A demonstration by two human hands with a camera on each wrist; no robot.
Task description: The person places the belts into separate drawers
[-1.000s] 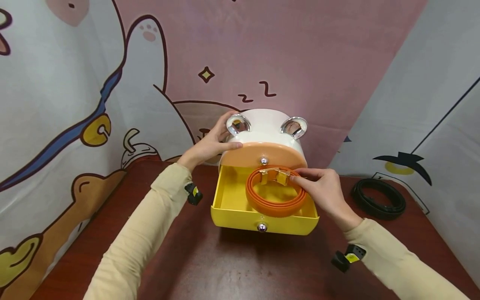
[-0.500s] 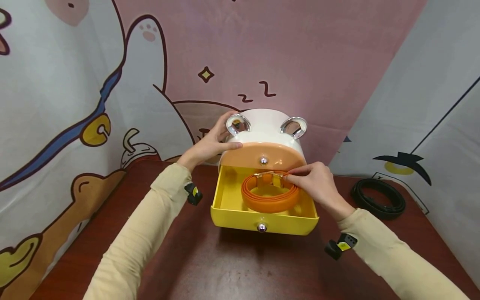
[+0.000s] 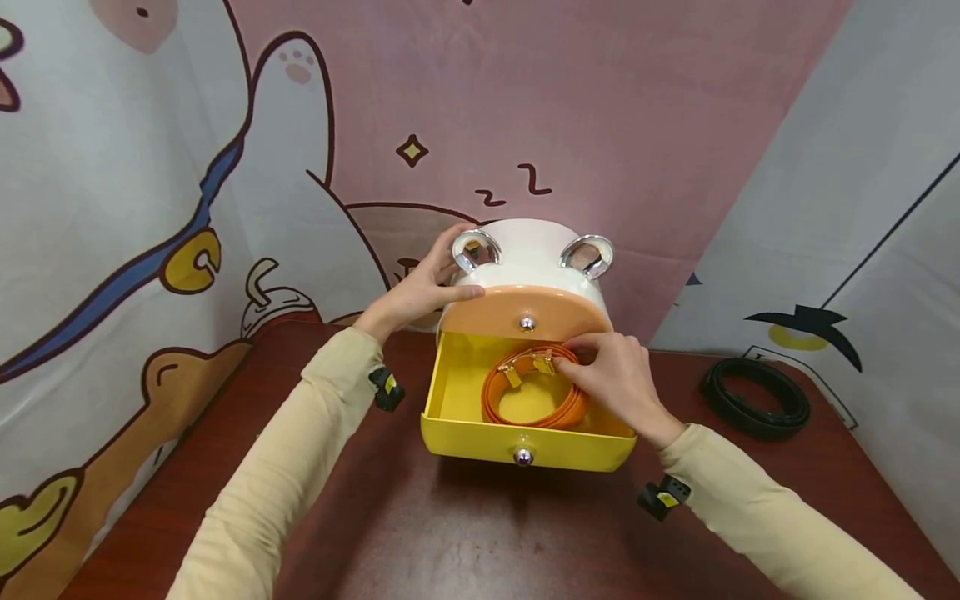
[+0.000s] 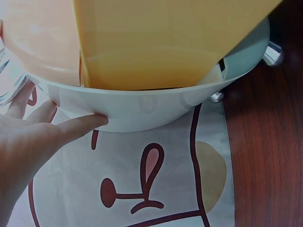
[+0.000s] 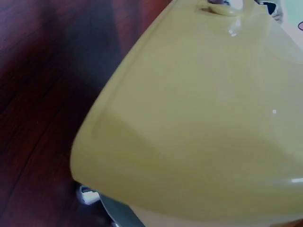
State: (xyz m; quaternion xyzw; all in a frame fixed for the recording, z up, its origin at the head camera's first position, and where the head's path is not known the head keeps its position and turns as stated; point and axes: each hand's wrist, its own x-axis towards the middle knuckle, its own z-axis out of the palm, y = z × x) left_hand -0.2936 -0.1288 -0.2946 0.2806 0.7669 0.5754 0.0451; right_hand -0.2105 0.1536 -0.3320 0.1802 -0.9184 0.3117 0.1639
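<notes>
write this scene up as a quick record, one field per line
left hand: on left side of white rounded silver-eared cabinet
right hand: pinching coiled orange belt near its gold metal buckle
belt position: inside open yellow drawer
upper peach drawer: closed
coiled black belt: on red-brown table, right of cabinet

A person wears long, pale cream sleeves, the left sleeve (image 3: 281, 471) softly wrinkled along the forearm, the right sleeve (image 3: 772, 512) smoother. Each ends at a bare hand, the left hand (image 3: 414, 290) and right hand (image 3: 613, 375). Near each cuff's edge sits a small, blocky black wrist camera, left (image 3: 386, 396) and right (image 3: 678, 487), marked with a yellow patch (image 3: 667, 500).
</notes>
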